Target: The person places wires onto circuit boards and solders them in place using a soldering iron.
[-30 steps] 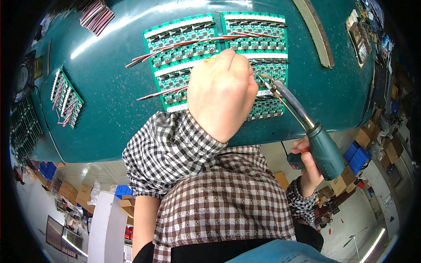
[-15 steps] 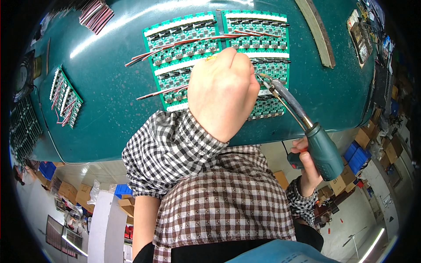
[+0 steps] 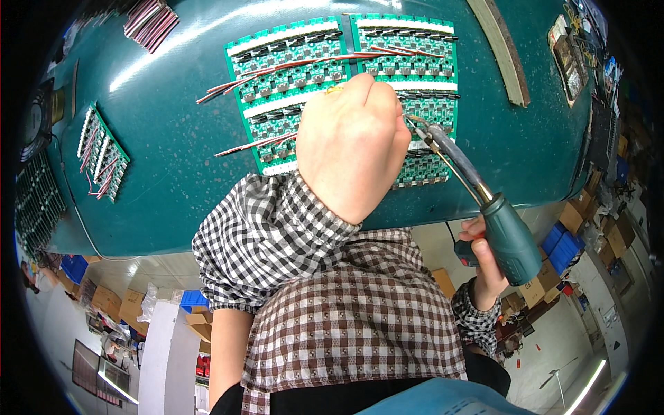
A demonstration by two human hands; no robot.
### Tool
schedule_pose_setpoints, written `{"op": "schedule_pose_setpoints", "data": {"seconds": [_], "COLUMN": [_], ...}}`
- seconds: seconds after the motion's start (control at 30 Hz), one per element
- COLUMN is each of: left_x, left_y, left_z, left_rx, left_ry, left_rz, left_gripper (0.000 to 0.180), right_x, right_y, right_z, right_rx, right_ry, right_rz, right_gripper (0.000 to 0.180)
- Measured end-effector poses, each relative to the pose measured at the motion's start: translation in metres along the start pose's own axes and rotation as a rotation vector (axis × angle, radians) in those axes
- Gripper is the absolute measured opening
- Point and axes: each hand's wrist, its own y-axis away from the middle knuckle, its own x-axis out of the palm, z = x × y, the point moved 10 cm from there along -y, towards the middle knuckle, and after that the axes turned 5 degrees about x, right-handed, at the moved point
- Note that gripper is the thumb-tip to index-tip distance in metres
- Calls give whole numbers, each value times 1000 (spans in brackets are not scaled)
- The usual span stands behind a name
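Note:
Two green circuit board panels, the left one and the right one, lie side by side on the table. Over their lower middle rests my left hand, closed, its fingertips and anything in them hidden below the knuckles. My right hand grips a soldering iron with a dark green, pistol-shaped handle. Its tip is beside my left fingers, above the right panel. Red, white and black wires run across both panels, and more wires stick out left of my left hand.
A smaller board piece with wires lies on the green table at left. Bundled wires sit at the far left. A curved strip stands right of the panels, with a cluttered tray beyond. A thin cable crosses the left side.

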Motion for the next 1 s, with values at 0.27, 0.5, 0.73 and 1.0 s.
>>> {"op": "schedule_pose_setpoints", "data": {"seconds": [0.27,0.5,0.73,1.0], "left_x": [-1,-2,-1,0], "left_y": [0,0,-1,0], "left_z": [1,0,-2,-1], "left_rx": [-4,11,23,20], "left_ry": [11,-5,-22,-29], "left_rz": [-5,-25,-31,-29], "left_gripper": [13,14,14,14], "right_x": [-1,-8,-7,-6], "right_y": [1,4,8,6], "right_z": [2,-8,-14,-4], "right_rx": [-10,-6,-12,-46], "right_ry": [-2,-34,-83,-31], "right_rz": [-2,25,71,-29], "right_gripper": [32,38,49,43]}}
